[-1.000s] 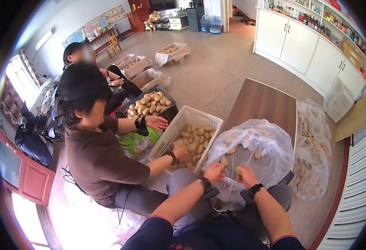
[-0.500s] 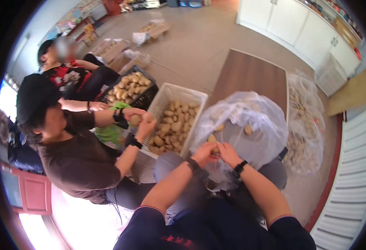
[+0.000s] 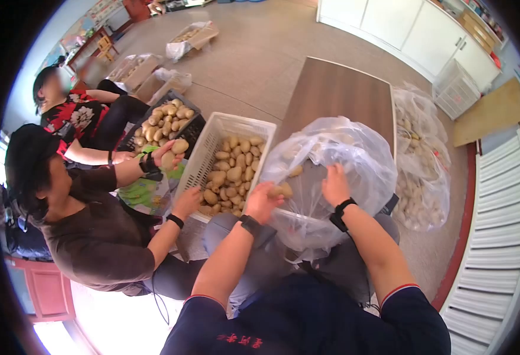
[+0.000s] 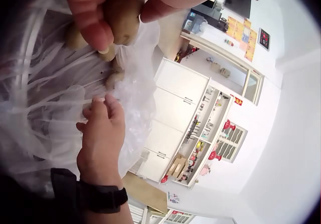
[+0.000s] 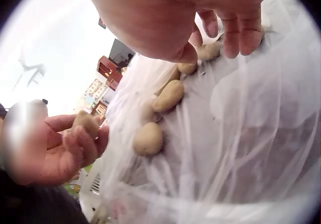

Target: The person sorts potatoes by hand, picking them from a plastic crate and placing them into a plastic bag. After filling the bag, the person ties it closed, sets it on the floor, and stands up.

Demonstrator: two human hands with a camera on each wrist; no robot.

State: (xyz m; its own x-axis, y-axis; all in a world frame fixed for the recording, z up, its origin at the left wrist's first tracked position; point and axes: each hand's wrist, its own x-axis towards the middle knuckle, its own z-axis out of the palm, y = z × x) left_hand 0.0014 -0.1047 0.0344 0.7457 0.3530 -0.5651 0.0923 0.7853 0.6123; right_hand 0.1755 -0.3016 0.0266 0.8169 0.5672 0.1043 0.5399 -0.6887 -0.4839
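In the head view my left hand (image 3: 264,201) grips a potato (image 3: 282,190) over the left rim of a clear plastic bag (image 3: 354,207). The left wrist view shows that potato (image 4: 123,16) between fingers and thumb. My right hand (image 3: 335,186) is over the bag's middle, its fingers bent downward and loosely apart. Beneath it in the right wrist view (image 5: 200,13) are several potatoes, one of them nearer the middle (image 5: 169,96); whether the fingertips touch any is unclear.
A white crate (image 3: 272,127) of potatoes stands left of the bag, a black crate (image 3: 194,127) beyond it. Two people sit at the left; the nearer one (image 3: 94,231) holds potatoes. A brown board (image 3: 337,89) lies ahead, with bagged potatoes (image 3: 420,201) to its right.
My hands, close together around a potato half a second ago, have moved apart: the left to the left with a potato, the right forward over the bag. The head view has shifted too.
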